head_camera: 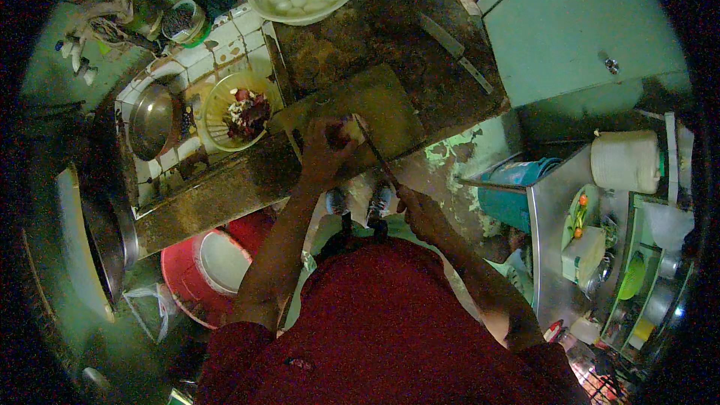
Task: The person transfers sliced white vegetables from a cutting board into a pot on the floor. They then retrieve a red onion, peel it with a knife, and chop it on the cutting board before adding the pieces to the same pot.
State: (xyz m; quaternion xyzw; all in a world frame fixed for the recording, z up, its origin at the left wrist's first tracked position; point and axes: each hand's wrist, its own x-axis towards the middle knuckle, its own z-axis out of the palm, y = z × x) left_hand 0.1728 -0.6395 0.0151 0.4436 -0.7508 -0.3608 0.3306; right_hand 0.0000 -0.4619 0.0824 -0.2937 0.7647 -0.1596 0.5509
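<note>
On a worn cutting board [385, 98] my left hand [323, 149] holds a dark red onion [339, 134] near the board's left part. My right hand [415, 208] grips the handle of a knife [377, 152], whose blade reaches up to the right side of the onion. Pale flesh shows where the blade meets it, though the fingers hide much of the piece. Left of the board sits a yellowish clear bowl [212, 118] with red and whitish pieces [247, 115] inside.
A second knife [444, 36] lies at the counter's right. A white basin [259, 5] of eggs in liquid stands at the back. On the tiles are a metal lid [152, 118] and a jar [185, 22]. A red tub [180, 270] is below left; a steel table [548, 259] stands right.
</note>
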